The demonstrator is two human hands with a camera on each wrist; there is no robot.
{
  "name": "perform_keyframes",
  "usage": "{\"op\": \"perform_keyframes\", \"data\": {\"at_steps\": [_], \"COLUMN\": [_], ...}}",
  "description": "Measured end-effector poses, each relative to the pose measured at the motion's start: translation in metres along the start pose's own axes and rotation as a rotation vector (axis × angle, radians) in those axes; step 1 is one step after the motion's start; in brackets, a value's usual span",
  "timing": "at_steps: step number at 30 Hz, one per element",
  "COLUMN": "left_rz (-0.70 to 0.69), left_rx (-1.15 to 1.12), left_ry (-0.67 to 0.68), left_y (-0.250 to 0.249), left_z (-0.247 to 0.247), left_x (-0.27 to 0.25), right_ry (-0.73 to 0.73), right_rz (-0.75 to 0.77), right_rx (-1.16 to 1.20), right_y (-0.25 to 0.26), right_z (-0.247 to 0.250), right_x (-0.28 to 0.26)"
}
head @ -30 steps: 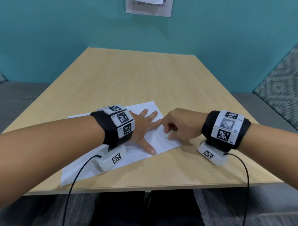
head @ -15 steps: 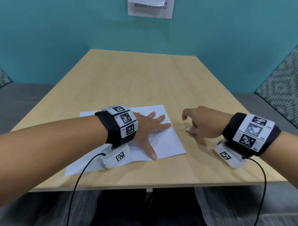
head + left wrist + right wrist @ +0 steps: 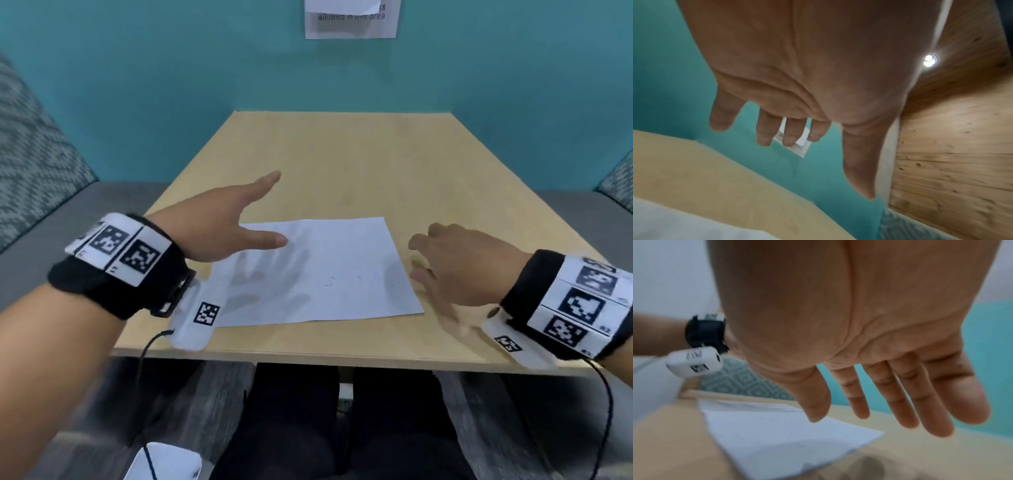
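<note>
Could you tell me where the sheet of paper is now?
In the head view, the sheet of paper lies flat on the table near its front edge, the left hand above its left side, the right hand just beyond its right edge.

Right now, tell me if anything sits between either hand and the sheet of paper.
Nothing visible does. The left hand hovers open over the left edge of the sheet of paper; the right hand is open just off its right edge.

Head view down over table (image 3: 342,154) and paper (image 3: 325,267); 2 wrist views low, forward-facing, near same paper.
</note>
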State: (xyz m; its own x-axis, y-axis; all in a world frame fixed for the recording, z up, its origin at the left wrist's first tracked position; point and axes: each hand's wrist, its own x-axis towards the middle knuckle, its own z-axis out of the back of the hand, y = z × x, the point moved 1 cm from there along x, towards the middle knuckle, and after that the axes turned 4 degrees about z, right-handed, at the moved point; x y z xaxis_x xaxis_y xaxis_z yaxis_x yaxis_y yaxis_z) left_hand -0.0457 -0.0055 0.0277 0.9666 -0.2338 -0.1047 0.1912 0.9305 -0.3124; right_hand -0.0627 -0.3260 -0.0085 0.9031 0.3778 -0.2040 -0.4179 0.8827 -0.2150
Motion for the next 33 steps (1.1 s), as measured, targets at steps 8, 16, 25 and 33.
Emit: {"op": "perform_keyframes", "data": {"at_steps": [8,16,25,33], "left_rz": [0.4,0.909,0.828,0.846], "left_rx": [-0.187,-0.669,-1.164,-1.148], "left_ry": [-0.208,-0.458,-0.409,-0.397], "left_y": [0.06,0.062,0.066,0.064], "left_z": [-0.046,-0.105,-0.126,-0.137], "left_x": [-0.085,-0.177,-0.225,-0.285], "right_ry": [0.118,-0.037,-0.371,0.436], "right_rz": [0.249,0.355,0.211,0.01], "right_rx": [0.176,0.284,0.76,1.709], "right_y": [0.077,0.123,0.141,0.148], "right_z": [-0.004,-0.01,-0.035,-0.076], "right_x": [-0.04,-0.08,-0.1,-0.076]}}
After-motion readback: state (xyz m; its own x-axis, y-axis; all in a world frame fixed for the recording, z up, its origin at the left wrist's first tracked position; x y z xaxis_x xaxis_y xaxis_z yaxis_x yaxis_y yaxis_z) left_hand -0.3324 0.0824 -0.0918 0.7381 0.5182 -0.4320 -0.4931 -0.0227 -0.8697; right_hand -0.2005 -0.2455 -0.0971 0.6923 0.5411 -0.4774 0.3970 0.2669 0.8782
